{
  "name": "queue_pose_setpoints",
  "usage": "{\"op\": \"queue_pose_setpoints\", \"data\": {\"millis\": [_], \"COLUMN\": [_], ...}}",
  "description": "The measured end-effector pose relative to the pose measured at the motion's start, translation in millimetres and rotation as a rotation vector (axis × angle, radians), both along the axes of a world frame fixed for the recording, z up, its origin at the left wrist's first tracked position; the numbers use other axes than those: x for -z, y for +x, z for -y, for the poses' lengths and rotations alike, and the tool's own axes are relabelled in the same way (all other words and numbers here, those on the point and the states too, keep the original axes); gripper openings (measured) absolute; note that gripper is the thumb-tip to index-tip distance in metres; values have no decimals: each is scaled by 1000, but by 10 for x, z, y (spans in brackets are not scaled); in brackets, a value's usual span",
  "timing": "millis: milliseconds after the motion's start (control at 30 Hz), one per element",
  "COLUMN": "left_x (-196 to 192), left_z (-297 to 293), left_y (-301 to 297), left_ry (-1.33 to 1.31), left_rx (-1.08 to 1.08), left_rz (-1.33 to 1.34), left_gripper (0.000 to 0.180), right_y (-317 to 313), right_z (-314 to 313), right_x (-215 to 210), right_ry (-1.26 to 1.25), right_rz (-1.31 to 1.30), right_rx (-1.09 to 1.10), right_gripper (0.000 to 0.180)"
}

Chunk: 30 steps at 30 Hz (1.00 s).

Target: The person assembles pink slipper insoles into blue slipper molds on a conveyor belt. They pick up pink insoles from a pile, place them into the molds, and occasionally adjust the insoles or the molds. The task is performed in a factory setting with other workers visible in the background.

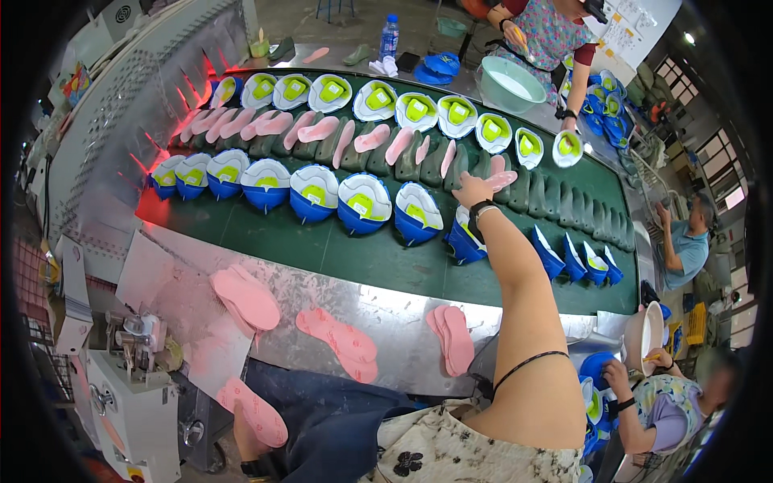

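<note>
One flat pink foam insole [502,179] sits under the fingertips of the right hand [472,191], which reaches far out over the green conveyor belt [338,253] and lays it on the row of dark green shoe forms [564,201] along the belt's middle. The fingers are spread flat over the insole, not closed around it. The left hand [241,439] is low at the lap, its grip closed on another pink insole [256,412].

Judging from the long reach, the insole could land askew or slide off its form if the fingers lift unevenly, and the forearm passes just above a blue shoe upper [465,237], which it might knock over.

On the forms further left lie roughly a dozen pink insoles [322,129] already placed. Nearer the person stands a row of about eleven blue uppers, and beyond the forms a far row of about eleven white uppers with yellow-green linings [416,109]. Three small stacks of pink insoles [338,342] wait on the steel surface [394,322] in front of the belt. Three other workers are around the line, one holding a pale green basin [509,83].
</note>
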<state>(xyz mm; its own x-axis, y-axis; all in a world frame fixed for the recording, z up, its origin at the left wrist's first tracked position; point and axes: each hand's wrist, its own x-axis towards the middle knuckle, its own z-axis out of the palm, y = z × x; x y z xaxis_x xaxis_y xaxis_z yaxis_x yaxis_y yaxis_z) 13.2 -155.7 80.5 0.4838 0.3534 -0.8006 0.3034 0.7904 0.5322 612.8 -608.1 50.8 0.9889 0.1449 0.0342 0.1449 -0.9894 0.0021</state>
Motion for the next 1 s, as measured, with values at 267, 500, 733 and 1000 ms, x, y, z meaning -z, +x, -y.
{"op": "queue_pose_setpoints", "data": {"millis": [267,500,733,1000], "left_x": [56,-1,14,50], "left_z": [8,61,109,75], "left_y": [-31,11,30,-128], "left_ry": [9,6,10,-3], "left_rx": [-16,-11,-10,-37], "left_rz": [-88,-109,-65,-78], "left_gripper": [56,59,59,54], "right_y": [16,98,246,122], "right_z": [65,17,123,851], "right_x": [-71,-272,-38,169], "right_ry": [95,158,650,639], "right_rz": [263,461,235,369], "right_rx": [115,140,-35,532], "right_gripper": [16,18,37,29]}}
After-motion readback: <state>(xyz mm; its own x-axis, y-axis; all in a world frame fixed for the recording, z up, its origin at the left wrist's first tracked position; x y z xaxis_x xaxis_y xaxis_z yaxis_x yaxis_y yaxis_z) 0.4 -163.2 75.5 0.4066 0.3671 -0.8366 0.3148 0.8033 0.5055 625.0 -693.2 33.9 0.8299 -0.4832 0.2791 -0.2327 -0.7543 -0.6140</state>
